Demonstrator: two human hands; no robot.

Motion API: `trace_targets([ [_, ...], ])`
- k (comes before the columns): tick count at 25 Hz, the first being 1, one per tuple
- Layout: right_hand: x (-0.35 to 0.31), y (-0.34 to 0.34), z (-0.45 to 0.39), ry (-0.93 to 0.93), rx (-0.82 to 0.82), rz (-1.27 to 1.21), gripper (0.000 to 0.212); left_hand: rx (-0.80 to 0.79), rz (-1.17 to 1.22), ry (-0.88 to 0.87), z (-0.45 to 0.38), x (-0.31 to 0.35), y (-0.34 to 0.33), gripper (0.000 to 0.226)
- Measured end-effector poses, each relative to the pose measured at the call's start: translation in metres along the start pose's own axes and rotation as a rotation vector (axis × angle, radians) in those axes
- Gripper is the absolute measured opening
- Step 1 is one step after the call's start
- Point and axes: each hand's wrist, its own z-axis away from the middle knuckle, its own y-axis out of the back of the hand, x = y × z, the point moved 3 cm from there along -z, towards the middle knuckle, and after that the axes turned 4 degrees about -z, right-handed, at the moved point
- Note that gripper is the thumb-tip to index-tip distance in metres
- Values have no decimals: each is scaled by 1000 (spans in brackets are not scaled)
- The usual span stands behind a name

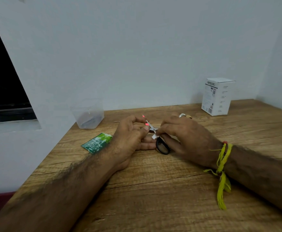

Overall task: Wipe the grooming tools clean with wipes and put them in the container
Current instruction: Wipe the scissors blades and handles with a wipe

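Small scissors [151, 127] with metal blades, red tips and a black handle loop [162, 146] are held over the middle of the wooden table [153, 190]. My left hand [130, 136] pinches the blades between thumb and fingers. My right hand [183, 136] pinches a small white wipe [154, 136] against the scissors near the pivot. A clear plastic container [88, 114] stands at the table's far left corner with some dark tools inside.
A torn green wipe sachet [97, 142] lies on the table left of my left hand. A white cardboard box [217, 97] stands at the back right near the wall. The table's left edge runs beside a white ledge.
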Motion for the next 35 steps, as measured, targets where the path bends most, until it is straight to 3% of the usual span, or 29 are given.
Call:
trace_targets([
  [12,-2,0,0,25,-51,18,29,3,-7,8,-2,-2,1,19],
  [18,-4,-1,-5,15,-16,57,16,-13,0,1,-2,-1,0,19],
  [35,-5,6,1,-1,-62,80,29,45,30,-11,-2,0,2,17],
])
